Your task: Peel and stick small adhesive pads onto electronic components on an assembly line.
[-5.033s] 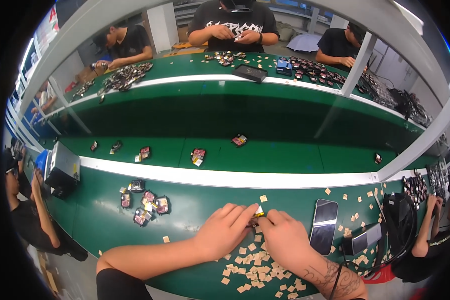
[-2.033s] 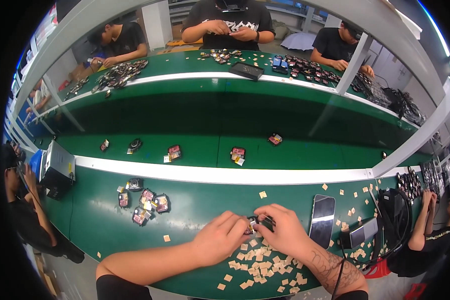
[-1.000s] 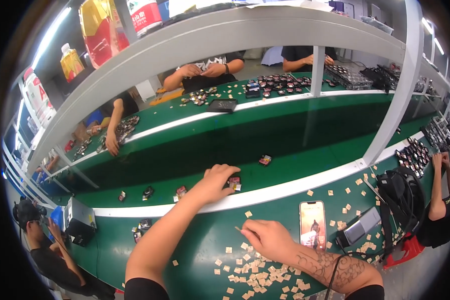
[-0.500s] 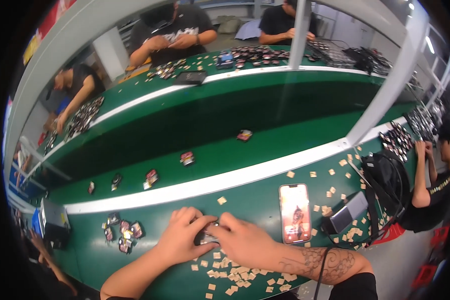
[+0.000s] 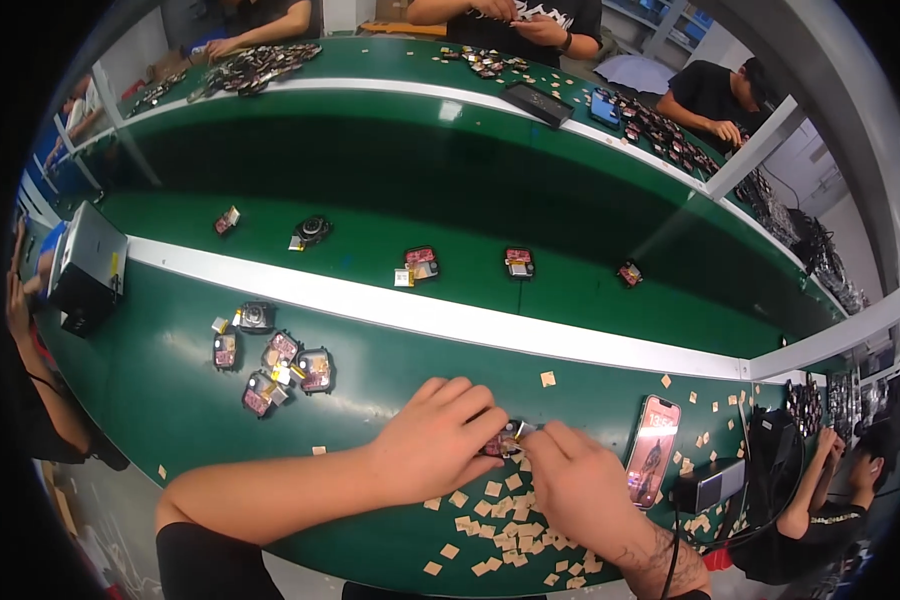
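Note:
Over the near green worktop, my left hand (image 5: 448, 438) is closed on a small open electronic device (image 5: 506, 441) with a dark case, a reddish circuit board and a silvery part. My right hand (image 5: 582, 482) is pinched at the device's right side, beside that silvery part; its fingertips hide what is between them. Just below both hands lie many small tan square pieces (image 5: 515, 530). To the left sits a loose group of similar open devices (image 5: 315, 369), some with silver battery packs beside them.
A phone with its screen lit (image 5: 654, 450) and a dark grey box-shaped object (image 5: 710, 487) lie right of my hands. Beyond the white rail (image 5: 410, 312), spaced devices (image 5: 519, 262) rest on a green strip. A metal-cased box (image 5: 88, 262) stands far left. Several people work around.
My view has turned, so the whole scene sits differently. My hands were bunched over the device, covering most of it; now my right hand is drawn to its right side and more of it shows.

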`<state>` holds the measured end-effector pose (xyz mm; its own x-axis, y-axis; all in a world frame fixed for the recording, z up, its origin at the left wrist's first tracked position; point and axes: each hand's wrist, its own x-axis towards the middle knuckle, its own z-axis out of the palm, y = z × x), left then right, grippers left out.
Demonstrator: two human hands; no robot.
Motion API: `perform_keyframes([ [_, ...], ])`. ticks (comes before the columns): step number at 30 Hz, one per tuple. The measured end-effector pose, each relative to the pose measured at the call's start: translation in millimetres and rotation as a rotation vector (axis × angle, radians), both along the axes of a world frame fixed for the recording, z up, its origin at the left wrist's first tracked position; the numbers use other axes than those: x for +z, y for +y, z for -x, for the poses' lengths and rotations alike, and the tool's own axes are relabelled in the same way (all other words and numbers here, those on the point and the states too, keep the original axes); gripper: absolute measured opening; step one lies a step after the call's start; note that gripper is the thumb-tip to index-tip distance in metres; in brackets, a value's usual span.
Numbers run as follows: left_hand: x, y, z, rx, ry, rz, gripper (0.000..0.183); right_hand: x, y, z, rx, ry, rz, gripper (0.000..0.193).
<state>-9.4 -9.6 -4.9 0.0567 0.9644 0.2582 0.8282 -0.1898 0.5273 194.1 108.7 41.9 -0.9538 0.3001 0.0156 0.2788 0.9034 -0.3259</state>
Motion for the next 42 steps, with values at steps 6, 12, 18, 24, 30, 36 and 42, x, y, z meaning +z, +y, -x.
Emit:
perform_keyframes([
  [6, -1, -4, -5, 0.065, -0.063, -0.002, 0.042, -14, 14, -3, -0.206, 0.164, 0.524, 0.015],
  [12, -3, -3, -1, 0.057, -0.116, -0.019, 0.039, -17, 18, -1, -0.273, 0.266, 0.605, 0.009],
  [18, -4, -1, 0, -0.013, -0.174, -0.049, 0.028, -15, 20, -2, -0.171, 0.186, 0.529, 0.008],
  [24, -12, -2, -2, -0.096, -0.083, -0.133, 0.024, -31, 26, -10, -0.401, 0.28, 0.667, 0.013],
  [30, -2, -1, 7, -0.121, -0.183, -0.036, 0.043, -21, 16, 4, -0.194, 0.365, 0.434, 0.019],
  [36, -4, -1, 9, -0.193, -0.137, -0.026, 0.038, -22, 22, 4, -0.104, 0.217, 0.55, 0.02],
  [42, -5, -6, 8, -0.223, 0.049, -0.028, 0.026, -17, 35, -3, -0.075, 0.15, 0.683, 0.017],
])
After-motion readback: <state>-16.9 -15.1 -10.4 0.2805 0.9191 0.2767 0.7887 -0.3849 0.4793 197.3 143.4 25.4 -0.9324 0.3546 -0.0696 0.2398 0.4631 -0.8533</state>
